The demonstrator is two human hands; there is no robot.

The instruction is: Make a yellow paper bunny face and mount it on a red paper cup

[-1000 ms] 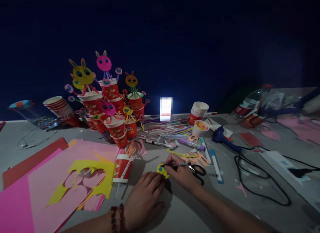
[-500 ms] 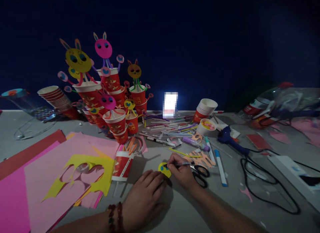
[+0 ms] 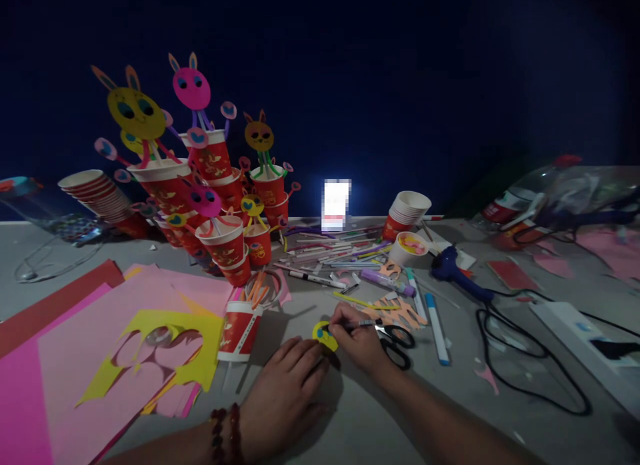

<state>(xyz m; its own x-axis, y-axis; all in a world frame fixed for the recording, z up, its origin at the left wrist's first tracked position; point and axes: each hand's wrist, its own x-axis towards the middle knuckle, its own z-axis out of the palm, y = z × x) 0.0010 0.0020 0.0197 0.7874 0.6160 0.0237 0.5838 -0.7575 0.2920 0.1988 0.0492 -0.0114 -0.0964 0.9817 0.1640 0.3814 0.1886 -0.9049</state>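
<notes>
Toward near edge of counter (image 3: 360, 425), right hand (image 3: 354, 338) grasps pen (image 3: 369, 322) above yellow disc (image 3: 327, 338); left hand (image 3: 287, 385) lies flat, ungripping, beside it. Best pin disc firmly, stroke lightly.

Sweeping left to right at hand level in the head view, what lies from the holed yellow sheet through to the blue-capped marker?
Yellow sheet with cut-out holes, red paper cup, left hand, yellow paper disc, right hand, black-handled scissors, blue-capped marker.

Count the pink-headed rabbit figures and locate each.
2: the upper pink-headed rabbit rises from a red paper cup; the lower pink-headed rabbit stands above a nearer red cup. Others may be hidden behind.
</notes>
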